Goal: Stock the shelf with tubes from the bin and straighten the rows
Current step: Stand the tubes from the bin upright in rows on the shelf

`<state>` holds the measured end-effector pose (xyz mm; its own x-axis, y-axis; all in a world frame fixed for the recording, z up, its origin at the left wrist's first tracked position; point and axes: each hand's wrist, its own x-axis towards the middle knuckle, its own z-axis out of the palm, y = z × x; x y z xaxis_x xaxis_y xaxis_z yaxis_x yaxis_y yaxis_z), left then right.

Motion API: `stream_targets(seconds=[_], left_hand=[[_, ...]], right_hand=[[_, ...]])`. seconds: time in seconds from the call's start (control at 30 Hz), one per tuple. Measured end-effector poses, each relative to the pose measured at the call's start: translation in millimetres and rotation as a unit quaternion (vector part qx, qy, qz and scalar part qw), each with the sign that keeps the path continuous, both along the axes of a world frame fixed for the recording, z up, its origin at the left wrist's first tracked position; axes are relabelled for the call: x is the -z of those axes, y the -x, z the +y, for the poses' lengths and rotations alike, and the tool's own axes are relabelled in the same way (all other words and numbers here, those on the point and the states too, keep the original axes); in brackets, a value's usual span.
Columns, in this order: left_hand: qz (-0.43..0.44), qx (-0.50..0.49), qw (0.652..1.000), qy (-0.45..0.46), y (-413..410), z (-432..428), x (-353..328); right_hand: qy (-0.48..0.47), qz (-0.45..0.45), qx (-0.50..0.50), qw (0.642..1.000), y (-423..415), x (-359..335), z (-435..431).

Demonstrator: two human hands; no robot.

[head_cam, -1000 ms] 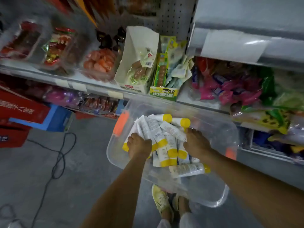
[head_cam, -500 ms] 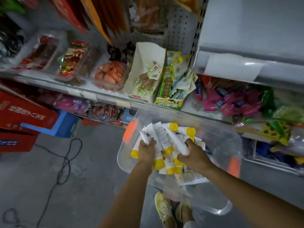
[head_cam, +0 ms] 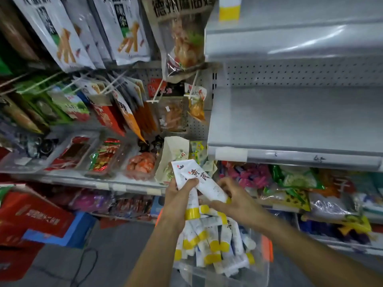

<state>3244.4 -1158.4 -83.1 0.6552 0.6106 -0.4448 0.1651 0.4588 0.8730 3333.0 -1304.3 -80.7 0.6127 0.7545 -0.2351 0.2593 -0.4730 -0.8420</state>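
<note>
The clear bin (head_cam: 261, 264) sits low in the head view, below both forearms, its near edge cut off by the frame. It holds a loose heap of white tubes (head_cam: 215, 243) with yellow caps, lying crossed at all angles. Above the heap, the left hand (head_cam: 178, 195) is curled round the held tubes (head_cam: 204, 182), caps down, thumb across the printed face. The right hand (head_cam: 234, 204) grips the cap end of the tilted one; its fingertips are hidden behind the tube. How many tubes the hands hold is hard to tell, perhaps two or three. The grey shelf (head_cam: 290, 121) lies up and to the right, well apart from the hands. Snack packs (head_cam: 116, 156) at left are blurred.
</note>
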Motion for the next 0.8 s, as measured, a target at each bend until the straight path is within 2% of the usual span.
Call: stream_targets(seconds=[0.07,0.17,0.3,0.43,0.57,0.8], left_hand=[[-0.022,0.01,0.999,-0.037,-1,-2,-30],[-0.056,0.029,0.995,-0.072,-8,-2,-73],[-0.111,0.056,0.986,-0.107,-19,-2,-135],[-0.137,0.059,0.978,-0.148,-32,-2,-185],[-0.16,0.015,0.978,-0.133,-45,2,-220],[-0.223,0.005,0.943,-0.248,-68,9,-267]], right_hand=[[-0.028,0.075,0.009,0.997,-7,-35,-1],[-0.047,0.141,0.018,0.989,-15,-81,-5],[-0.109,0.142,0.005,0.984,-25,-133,-10],[-0.147,0.09,-0.011,0.985,-36,-181,-9],[-0.171,0.02,0.01,0.985,-44,-217,-8],[-0.318,-0.078,0.116,0.938,-80,-292,-6]])
